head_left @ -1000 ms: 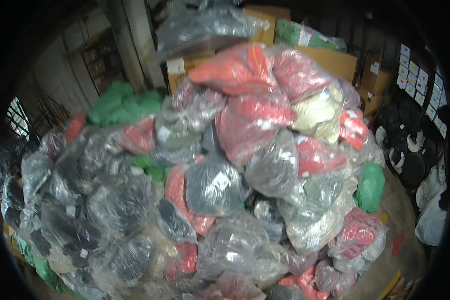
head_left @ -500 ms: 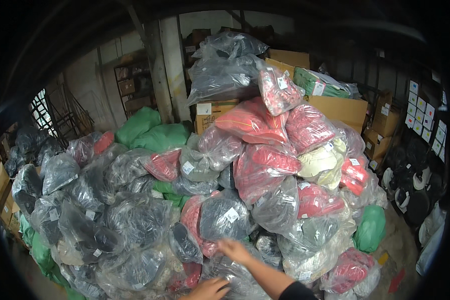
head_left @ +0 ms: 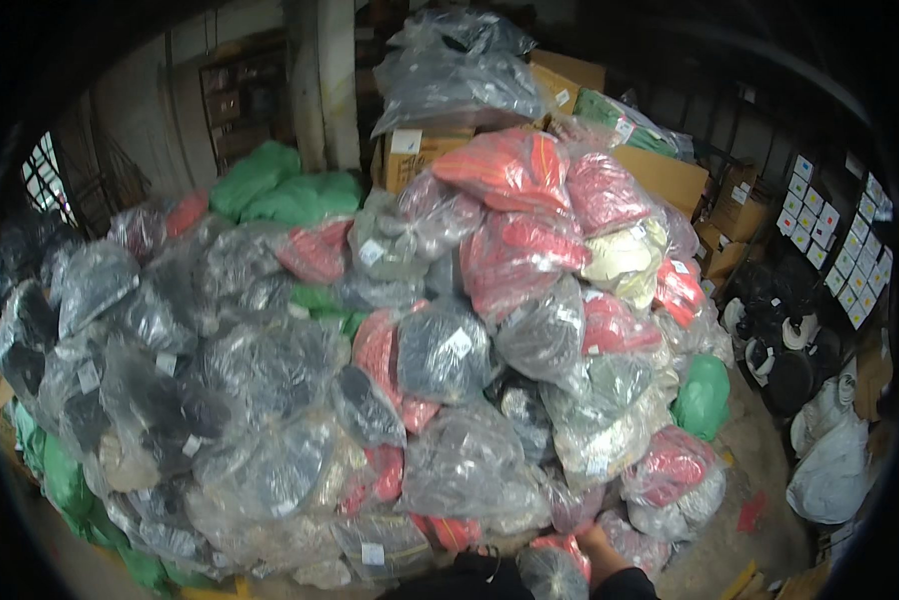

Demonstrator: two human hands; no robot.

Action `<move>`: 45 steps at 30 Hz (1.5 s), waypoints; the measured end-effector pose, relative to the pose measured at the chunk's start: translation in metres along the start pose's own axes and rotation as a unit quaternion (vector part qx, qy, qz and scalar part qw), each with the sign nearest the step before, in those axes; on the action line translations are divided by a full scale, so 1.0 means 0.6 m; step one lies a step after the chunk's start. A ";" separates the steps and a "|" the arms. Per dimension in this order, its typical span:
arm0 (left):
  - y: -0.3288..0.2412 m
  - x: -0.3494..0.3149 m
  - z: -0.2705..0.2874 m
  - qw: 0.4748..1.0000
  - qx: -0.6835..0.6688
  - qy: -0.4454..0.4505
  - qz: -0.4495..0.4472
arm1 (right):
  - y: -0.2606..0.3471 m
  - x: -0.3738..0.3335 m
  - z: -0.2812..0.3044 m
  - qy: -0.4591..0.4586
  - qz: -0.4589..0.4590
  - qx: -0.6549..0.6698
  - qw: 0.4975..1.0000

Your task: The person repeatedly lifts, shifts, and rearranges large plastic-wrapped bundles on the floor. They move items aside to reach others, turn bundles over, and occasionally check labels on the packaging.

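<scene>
At the bottom of the head view, my right hand (head_left: 596, 546) reaches down among bags at the front foot of a large heap. It is beside a clear plastic bag with grey and red contents (head_left: 554, 574) and a clear bag with pinkish contents (head_left: 634, 541). Its fingers are blurred and partly hidden, so whether they grip a bag cannot be made out. My left hand does not show. Black clothing (head_left: 482, 578) fills the lower edge. Just above lies a flat grey bag with a white label (head_left: 382, 548), and behind it a large grey bag (head_left: 465, 455).
The heap of stuffed bags, mostly dark, red and cream, spans the view. Green sacks (head_left: 305, 198) lie at the back left. Cardboard boxes (head_left: 665, 178) stand behind. A green bag (head_left: 703, 398) sits at the right edge, near black items on the floor (head_left: 792, 372) and label sheets (head_left: 808, 212).
The view has tilted down. My right hand has gone from the middle bags to the lower right front. My left hand, seen low in the middle before, is out of sight.
</scene>
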State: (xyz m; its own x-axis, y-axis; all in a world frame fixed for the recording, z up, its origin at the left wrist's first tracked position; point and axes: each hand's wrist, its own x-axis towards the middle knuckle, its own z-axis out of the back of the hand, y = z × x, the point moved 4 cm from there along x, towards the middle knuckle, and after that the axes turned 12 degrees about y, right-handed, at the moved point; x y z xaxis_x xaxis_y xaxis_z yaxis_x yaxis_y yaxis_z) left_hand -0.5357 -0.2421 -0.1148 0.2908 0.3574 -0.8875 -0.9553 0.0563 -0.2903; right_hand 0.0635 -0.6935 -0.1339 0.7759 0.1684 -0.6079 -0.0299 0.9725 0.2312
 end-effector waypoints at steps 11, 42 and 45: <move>-0.294 -0.109 0.265 0.818 0.091 -0.420 -0.383 | 0.483 -0.405 -0.015 0.191 0.414 0.030 0.889; -0.259 0.209 0.531 0.867 0.081 -0.325 0.369 | 1.353 0.403 0.014 -0.010 0.320 -0.548 0.773; -0.257 0.207 0.532 0.874 0.088 -0.327 0.348 | 1.355 0.433 0.012 -0.017 0.302 -0.520 0.799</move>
State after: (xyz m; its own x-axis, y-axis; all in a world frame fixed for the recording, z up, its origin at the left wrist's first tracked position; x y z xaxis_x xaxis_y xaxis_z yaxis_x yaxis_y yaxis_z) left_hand -0.3692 0.0913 -0.0659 -0.4027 0.8151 -0.4166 -0.8984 -0.2647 0.3504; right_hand 0.2452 0.1396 -0.0986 0.4388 0.6697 -0.5991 -0.8986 0.3263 -0.2934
